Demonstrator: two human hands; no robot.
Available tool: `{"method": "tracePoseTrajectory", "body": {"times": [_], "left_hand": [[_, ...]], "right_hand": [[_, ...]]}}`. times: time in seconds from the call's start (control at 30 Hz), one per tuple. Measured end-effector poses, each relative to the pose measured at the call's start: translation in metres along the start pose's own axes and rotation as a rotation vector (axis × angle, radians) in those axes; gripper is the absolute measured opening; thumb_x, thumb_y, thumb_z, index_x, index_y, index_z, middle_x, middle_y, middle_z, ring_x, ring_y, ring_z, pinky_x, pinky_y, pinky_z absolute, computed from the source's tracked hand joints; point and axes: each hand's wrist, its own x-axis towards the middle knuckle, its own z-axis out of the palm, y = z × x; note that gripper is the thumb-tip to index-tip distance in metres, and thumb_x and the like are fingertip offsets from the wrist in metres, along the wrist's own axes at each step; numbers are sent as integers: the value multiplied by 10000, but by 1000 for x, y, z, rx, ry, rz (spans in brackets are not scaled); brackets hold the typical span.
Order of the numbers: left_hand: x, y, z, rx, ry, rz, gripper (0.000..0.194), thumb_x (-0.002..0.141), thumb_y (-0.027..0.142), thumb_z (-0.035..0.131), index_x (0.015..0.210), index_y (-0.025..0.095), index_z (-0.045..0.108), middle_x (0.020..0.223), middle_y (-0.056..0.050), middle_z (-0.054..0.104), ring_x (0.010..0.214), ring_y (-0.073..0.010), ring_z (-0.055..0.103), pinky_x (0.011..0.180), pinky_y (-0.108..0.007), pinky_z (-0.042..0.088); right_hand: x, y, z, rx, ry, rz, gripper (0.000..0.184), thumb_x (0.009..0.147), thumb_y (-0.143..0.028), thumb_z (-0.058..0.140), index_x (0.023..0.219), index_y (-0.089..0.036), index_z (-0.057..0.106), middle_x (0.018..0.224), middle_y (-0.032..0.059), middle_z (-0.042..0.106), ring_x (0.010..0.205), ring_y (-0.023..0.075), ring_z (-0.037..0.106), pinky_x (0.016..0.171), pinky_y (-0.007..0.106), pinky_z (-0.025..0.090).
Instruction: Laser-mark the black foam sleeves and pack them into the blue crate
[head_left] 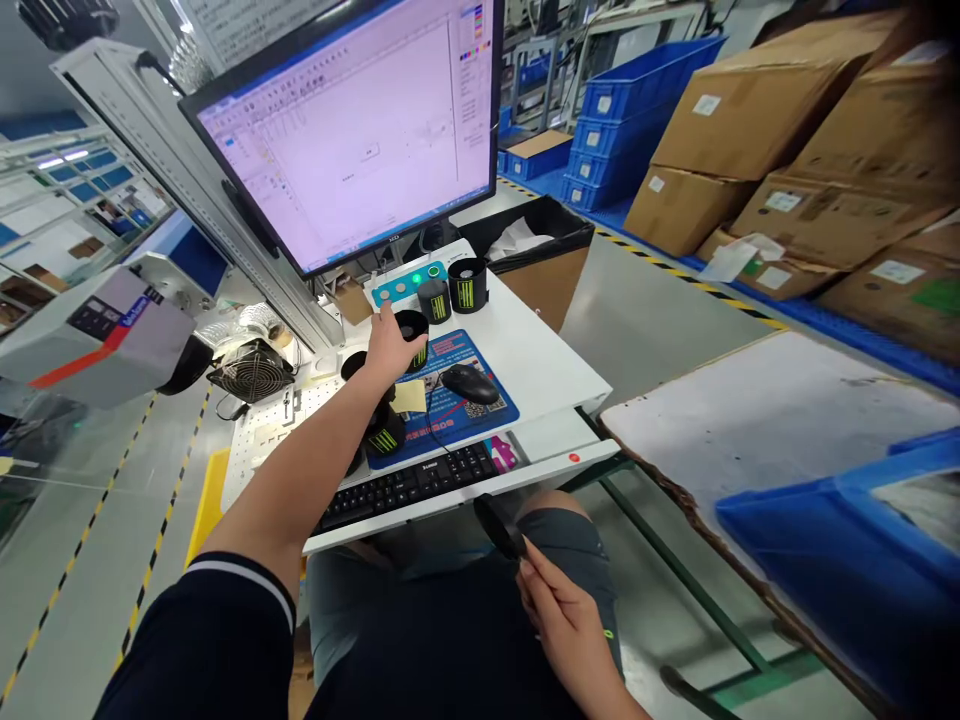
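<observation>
My left hand [391, 350] reaches over the white table with thumb and index finger apart. Its thumb lies across the near side of a black cup-like cylinder [417, 352], and the index fingertip is close to a button on the blue button panel [409, 284]. Whether the hand bears on the cylinder, I cannot tell. Two similar black cylinders with yellow-green stripes, a smaller one [434, 301] and a wider one [467, 286], stand behind it; another [385, 432] is by my forearm. Above my lap, my right hand [559, 610] pinches a thin, black, rounded piece [498, 526].
A monitor [360, 130] rises behind the panel. The mouse [470, 383] rests on a blue mat [500, 402], with a keyboard [420, 484] in the tray below. A grey machine head [112, 335] hangs at left. A blue bin [840, 520] and stacked cartons [750, 110] are at right.
</observation>
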Motion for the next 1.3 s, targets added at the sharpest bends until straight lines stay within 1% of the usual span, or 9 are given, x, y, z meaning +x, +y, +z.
{"method": "tracePoseTrajectory", "body": {"times": [0.23, 0.53, 0.7, 0.77, 0.83, 0.93, 1.03, 1.13, 1.3], "left_hand": [[1, -14, 8, 66, -88, -95, 700, 861, 306, 721, 1410, 98, 339, 1405, -293, 431, 1359, -410, 442, 1082, -507, 377], [-12, -15, -17, 121, -203, -74, 633, 870, 302, 707, 1380, 40, 440, 1393, -316, 495, 1337, -430, 470, 1071, -505, 389], [-106, -26, -63, -216, -64, 310, 345, 957, 376, 588, 1192, 125, 621, 1142, -140, 689, 1092, -244, 634, 977, -371, 477], [-165, -41, -84, -319, -265, 390, 258, 979, 380, 557, 1075, 162, 657, 923, -59, 711, 862, -172, 661, 840, -310, 514], [-225, -63, -98, -356, -430, 399, 362, 918, 419, 662, 1179, 170, 633, 1014, -77, 723, 902, -180, 672, 849, -303, 523], [-300, -96, -101, -354, -497, 179, 646, 748, 517, 823, 1270, 197, 614, 1171, -116, 712, 1039, -241, 665, 926, -345, 520], [-355, -123, -97, -464, -539, -83, 251, 894, 375, 690, 1050, 180, 707, 936, -44, 746, 849, -170, 666, 817, -275, 508], [-399, -158, -99, -596, -494, -326, 125, 895, 246, 641, 864, 147, 710, 761, 8, 691, 707, -118, 595, 715, -228, 466], [-459, -263, -109, -825, -90, -1037, 162, 728, 202, 797, 828, 116, 703, 728, -10, 690, 657, -140, 621, 604, -222, 473]], "right_hand": [[3, -5, 4, -29, -44, 19, 813, 832, -637, 670, 1429, -93, 584, 650, -32, 422, 565, 113, 345, 501, 248, 298], [-4, -20, 30, -149, -137, -49, 739, 858, -625, 641, 1391, -113, 630, 630, -23, 433, 551, 118, 352, 491, 252, 335], [-8, -32, 45, -271, -321, -110, 643, 930, -595, 570, 1396, -155, 632, 630, -28, 423, 585, 121, 351, 536, 257, 352], [-10, -41, 54, -321, -463, -121, 600, 960, -581, 531, 1393, -179, 639, 639, -28, 435, 593, 119, 360, 563, 260, 374], [-11, -51, 67, -389, -609, -138, 574, 984, -577, 484, 1382, -198, 651, 655, -19, 487, 603, 123, 408, 613, 273, 430], [-14, -64, 93, -527, -835, -136, 540, 1009, -554, 428, 1385, -236, 650, 768, 19, 655, 697, 162, 567, 768, 331, 525], [-19, -64, 120, -711, -1025, -114, 500, 1021, -492, 423, 1436, -274, 597, 1134, 63, 750, 982, 235, 676, 975, 407, 514], [-23, -49, 138, -955, -1102, -108, 553, 1011, -446, 438, 1530, -257, 473, 1336, 102, 689, 1176, 284, 654, 1065, 442, 476], [-21, -21, 144, -1128, -1199, -89, 586, 1024, -466, 377, 1551, -216, 437, 1326, 113, 701, 1204, 286, 666, 1066, 434, 503]]}}
